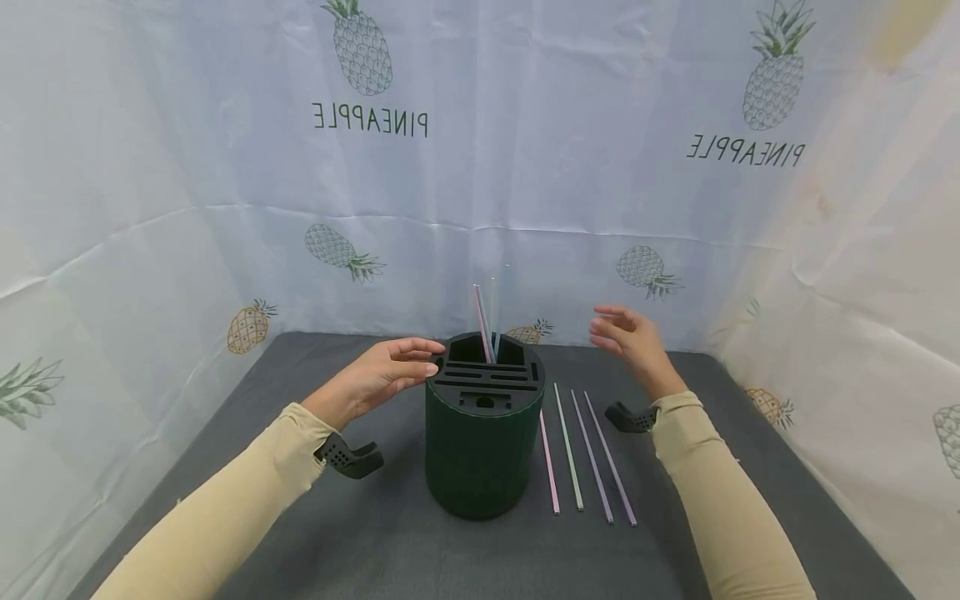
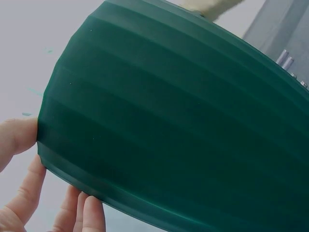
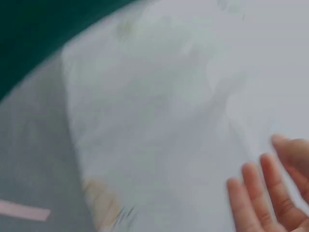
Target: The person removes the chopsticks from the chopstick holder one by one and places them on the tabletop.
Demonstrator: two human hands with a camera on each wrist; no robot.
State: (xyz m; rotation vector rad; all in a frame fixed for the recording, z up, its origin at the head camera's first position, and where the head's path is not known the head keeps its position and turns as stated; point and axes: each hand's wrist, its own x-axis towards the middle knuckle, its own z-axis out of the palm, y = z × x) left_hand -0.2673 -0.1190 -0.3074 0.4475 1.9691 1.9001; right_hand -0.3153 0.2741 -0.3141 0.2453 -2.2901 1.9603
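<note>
A dark green cylindrical holder [image 1: 480,454] with a black slotted top stands upright on the table. My left hand [image 1: 382,373] touches its upper left edge, fingers and thumb lightly bent; the left wrist view shows the fingertips [image 2: 94,212] against the holder's side. In the back compartment lean a pink straw-like stick [image 1: 482,317] and a few pale, see-through ones. My right hand [image 1: 630,337] hovers empty to the right of the holder, fingers loosely bent. Below it, several thin sticks lie side by side: pink [image 1: 549,467], pale green [image 1: 568,450] and purple [image 1: 592,458].
A dark grey cloth [image 1: 352,533] covers the table. White curtains [image 1: 525,183] printed with pineapples hang behind it and along both sides. Each wrist wears a black band [image 1: 351,457] with a camera mount.
</note>
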